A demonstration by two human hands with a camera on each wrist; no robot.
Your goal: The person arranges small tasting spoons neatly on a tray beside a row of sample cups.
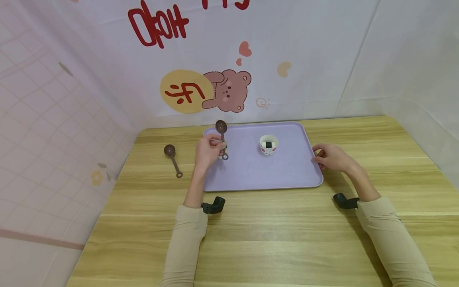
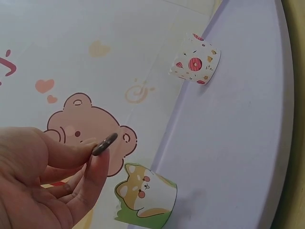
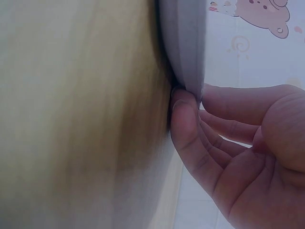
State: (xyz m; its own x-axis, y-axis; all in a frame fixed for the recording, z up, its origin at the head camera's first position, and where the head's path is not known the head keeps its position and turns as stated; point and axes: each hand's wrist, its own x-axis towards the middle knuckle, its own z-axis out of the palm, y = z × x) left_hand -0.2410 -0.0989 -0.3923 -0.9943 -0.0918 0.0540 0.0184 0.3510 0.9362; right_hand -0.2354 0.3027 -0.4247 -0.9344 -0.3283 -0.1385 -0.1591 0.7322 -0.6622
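A lavender tray (image 1: 240, 173) lies on the wooden table. My left hand (image 1: 208, 151) pinches the handle of a brown measuring spoon (image 1: 221, 127) over the tray's left side, bowl pointing away from me. In the left wrist view only the end of its handle (image 2: 105, 144) shows between thumb and finger. Just below this hand stands a paper cup with a dog print (image 2: 152, 198), mostly hidden in the head view. My right hand (image 1: 332, 156) grips the tray's right edge, thumb above and fingertips under the rim (image 3: 185, 52).
Near the tray's middle, a patterned paper cup (image 1: 268, 149) contains a small white piece with a black band. A second brown measuring spoon (image 1: 173, 160) lies on the table (image 1: 265, 235) left of the tray. A printed wall sheet (image 1: 305, 83) rises behind the table.
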